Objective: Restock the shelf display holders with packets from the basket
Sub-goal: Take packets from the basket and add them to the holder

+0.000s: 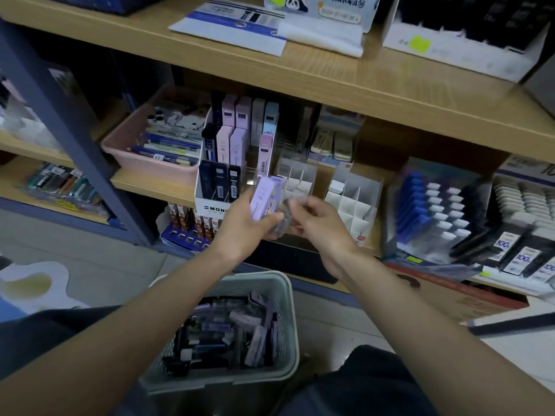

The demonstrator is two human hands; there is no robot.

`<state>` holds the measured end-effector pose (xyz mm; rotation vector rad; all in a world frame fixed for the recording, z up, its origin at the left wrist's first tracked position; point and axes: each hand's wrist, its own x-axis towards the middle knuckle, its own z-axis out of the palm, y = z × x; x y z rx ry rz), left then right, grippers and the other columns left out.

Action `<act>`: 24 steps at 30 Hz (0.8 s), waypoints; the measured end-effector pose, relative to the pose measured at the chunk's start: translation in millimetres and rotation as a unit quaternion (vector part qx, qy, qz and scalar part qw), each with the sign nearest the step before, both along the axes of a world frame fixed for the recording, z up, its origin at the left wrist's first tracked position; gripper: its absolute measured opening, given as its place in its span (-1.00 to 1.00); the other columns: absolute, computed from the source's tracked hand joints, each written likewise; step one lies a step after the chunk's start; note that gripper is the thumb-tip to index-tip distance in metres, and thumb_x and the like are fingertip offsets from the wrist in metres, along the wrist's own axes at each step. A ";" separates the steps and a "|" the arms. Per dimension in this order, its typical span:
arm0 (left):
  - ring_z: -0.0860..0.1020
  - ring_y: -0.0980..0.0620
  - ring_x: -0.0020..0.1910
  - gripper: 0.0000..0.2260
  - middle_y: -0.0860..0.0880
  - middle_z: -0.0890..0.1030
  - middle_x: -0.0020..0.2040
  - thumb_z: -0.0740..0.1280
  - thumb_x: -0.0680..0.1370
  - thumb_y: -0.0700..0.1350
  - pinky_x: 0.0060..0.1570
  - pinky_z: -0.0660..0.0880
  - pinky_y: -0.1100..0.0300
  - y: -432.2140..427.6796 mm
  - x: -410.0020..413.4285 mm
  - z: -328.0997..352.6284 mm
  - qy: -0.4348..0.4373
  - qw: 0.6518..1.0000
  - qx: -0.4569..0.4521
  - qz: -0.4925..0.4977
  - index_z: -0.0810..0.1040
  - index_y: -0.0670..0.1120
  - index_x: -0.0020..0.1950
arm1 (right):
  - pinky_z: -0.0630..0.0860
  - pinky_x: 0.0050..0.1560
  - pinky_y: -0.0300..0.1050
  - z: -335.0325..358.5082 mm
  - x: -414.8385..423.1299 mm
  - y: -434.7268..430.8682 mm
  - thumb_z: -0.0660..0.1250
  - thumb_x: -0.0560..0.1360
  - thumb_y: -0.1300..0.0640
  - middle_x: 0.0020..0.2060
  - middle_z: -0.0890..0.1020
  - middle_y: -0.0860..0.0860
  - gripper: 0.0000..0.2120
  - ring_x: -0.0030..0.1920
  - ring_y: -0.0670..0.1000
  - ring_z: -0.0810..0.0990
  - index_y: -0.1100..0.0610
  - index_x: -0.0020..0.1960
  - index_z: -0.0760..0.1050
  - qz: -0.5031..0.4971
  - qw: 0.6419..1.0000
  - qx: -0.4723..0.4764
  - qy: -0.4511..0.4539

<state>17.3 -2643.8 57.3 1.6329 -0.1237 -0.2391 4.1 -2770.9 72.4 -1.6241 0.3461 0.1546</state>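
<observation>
The lilac packet was held upright in front of the middle shelf, just beside the lower right corner of the MONO display holder. The left hand grasped it, fingers and thumb curled round its lower half. The right hand was close alongside, its fingers bent toward a blurred translucent item between the two hands; whether it actually gripped that item could not be determined. The display holder stood on the middle shelf with tiers of black, pink, lilac and pale blue packets standing upright in its slots. To its right stood two white divided holders, their compartments mostly unfilled. Directly below the hands, between the person's knees, the grey-green basket sat on the floor, holding a loose pile of packets in black, clear and lilac. A pink tray of pens sat left of the display holder, and a tilted rack of blue and white items stood further right
</observation>
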 end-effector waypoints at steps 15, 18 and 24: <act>0.58 0.07 -0.40 -0.76 -0.08 0.54 -0.20 0.30 0.54 -0.26 -0.28 0.60 0.17 -10.0 -2.7 3.3 -0.001 1.000 0.020 -0.017 0.41 -0.11 0.20 | 0.52 0.14 0.06 11.4 3.9 -92.1 0.34 0.51 0.09 -0.15 0.60 -0.09 -0.98 -0.06 -0.07 0.59 0.01 -0.06 0.51 -0.142 0.955 -0.212 -0.153; 0.58 0.08 -0.40 -0.72 -0.06 0.55 -0.20 0.29 0.55 -0.26 -0.30 0.60 0.21 -7.1 1.9 5.9 -0.007 1.000 0.025 -0.008 0.40 -0.08 0.23 | 0.58 0.03 -0.07 9.7 13.2 -84.0 0.39 0.47 0.16 -0.16 0.59 -0.13 -0.87 -0.09 -0.14 0.61 0.04 -0.03 0.47 -0.142 0.936 -0.236 -0.219; 0.57 0.09 -0.38 -0.71 -0.04 0.54 -0.20 0.30 0.54 -0.25 -0.23 0.62 0.13 8.6 15.9 5.0 -0.011 1.000 0.025 0.014 0.40 -0.10 0.25 | 0.56 0.05 -0.04 1.3 62.3 -48.0 0.28 0.54 0.20 -0.13 0.56 -0.10 -0.89 -0.06 -0.07 0.59 0.11 0.07 0.48 -0.039 0.912 -0.312 -0.263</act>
